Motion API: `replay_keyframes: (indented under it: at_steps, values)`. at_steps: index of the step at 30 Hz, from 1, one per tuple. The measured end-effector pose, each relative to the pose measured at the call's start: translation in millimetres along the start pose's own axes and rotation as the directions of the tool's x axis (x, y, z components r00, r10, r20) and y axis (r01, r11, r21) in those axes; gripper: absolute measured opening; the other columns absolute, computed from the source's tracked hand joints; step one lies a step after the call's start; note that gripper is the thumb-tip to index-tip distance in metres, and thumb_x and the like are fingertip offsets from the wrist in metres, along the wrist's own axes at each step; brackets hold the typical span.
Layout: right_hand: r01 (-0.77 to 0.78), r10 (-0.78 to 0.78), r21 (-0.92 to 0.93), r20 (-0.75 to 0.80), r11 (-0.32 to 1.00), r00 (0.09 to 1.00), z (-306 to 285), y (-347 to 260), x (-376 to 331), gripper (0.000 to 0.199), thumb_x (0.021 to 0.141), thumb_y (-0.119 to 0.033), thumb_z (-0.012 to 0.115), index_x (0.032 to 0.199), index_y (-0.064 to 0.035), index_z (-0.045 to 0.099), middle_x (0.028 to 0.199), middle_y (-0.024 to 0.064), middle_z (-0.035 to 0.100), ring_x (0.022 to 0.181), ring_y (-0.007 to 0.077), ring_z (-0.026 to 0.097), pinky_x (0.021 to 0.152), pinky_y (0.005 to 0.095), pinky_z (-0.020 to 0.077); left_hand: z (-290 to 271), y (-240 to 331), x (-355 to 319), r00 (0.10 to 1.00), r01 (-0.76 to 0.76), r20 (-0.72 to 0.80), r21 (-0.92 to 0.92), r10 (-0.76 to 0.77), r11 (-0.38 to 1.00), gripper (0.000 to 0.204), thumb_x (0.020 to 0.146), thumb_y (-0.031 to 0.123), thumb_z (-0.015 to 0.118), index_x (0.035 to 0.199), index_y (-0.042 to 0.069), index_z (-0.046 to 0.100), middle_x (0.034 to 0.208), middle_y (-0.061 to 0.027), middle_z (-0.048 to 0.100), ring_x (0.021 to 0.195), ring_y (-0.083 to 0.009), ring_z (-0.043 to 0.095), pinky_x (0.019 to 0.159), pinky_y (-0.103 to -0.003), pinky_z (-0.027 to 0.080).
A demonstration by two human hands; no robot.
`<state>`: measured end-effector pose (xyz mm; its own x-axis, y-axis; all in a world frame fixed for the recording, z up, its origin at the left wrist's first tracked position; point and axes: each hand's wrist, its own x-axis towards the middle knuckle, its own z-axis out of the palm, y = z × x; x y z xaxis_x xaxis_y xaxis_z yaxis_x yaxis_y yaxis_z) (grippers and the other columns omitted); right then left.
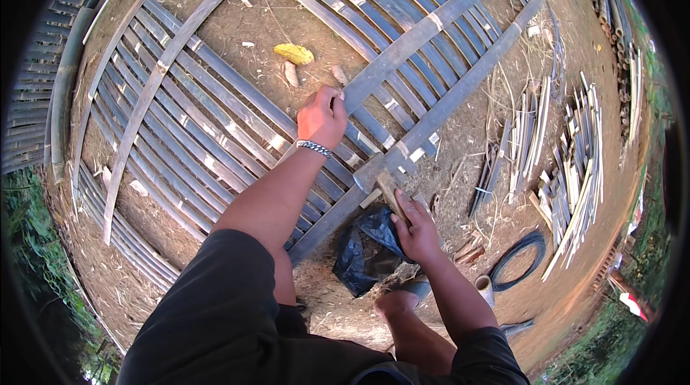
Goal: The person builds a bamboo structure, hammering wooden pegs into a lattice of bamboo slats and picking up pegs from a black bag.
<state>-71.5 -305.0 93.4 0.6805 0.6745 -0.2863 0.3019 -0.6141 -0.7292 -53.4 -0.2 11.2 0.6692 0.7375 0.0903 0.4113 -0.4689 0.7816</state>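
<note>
A lattice of dark split-bamboo slats (237, 126) lies on the ground before me, with wider flat strips crossing it. My left hand (323, 120), a chain bracelet at its wrist, is closed on one wide crosswise bamboo slat (402, 47); its fingertips are partly hidden. Lower right, my right hand (418, 230) grips a wooden-handled tool (390, 194). The tool's far end reaches the near crosswise bamboo strip (453, 101), and I cannot make out its head. Just left of the right hand sits a black plastic bag (353, 259), its mouth open.
A yellow leaf (293, 53) lies on the soil beyond my left hand. To the right are bundles of thin bamboo strips (575, 169), a black coil (519, 261) and a cut bamboo tube (484, 287). Another bamboo panel (32, 97) stands at the far left.
</note>
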Motion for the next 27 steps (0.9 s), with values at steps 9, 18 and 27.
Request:
replay_keyframes:
  at_steps: [9,18,27]
  values:
    - [-0.066,0.069,0.058,-0.053,0.996,0.996,0,22,-25,0.058,0.097,-0.012,0.068,0.153,-0.0136,0.052,0.115,0.0208,0.066,0.104,0.0382,0.067,0.091,0.0405,0.0532,8,-6,0,0.998,-0.029,-0.051,0.024,0.030,0.999,0.011,0.094,0.020,0.069,0.095,0.009,0.069,0.087,-0.0173,0.072,0.079,-0.0387,0.070,0.072,-0.047,0.055]
    - [-0.126,0.148,-0.247,0.074,0.961,0.986,-33,54,-42,0.060,0.096,-0.011,0.069,0.152,-0.0217,0.053,0.113,0.0194,0.065,0.094,0.0411,0.068,0.081,0.0449,0.0559,6,-3,0,0.999,-0.046,-0.021,0.031,0.046,0.998,0.007,0.094,0.017,0.067,0.095,0.010,0.067,0.088,-0.0180,0.072,0.082,-0.0406,0.069,0.074,-0.051,0.054]
    - [-0.116,0.145,-0.324,0.067,0.939,0.987,-33,49,-35,0.061,0.095,-0.014,0.071,0.152,-0.0270,0.053,0.112,0.0174,0.065,0.089,0.0409,0.068,0.077,0.0465,0.0563,4,-1,0,0.999,-0.038,-0.008,0.029,0.039,0.999,0.007,0.095,0.018,0.067,0.095,0.010,0.068,0.087,-0.0170,0.072,0.083,-0.0398,0.069,0.074,-0.050,0.055]
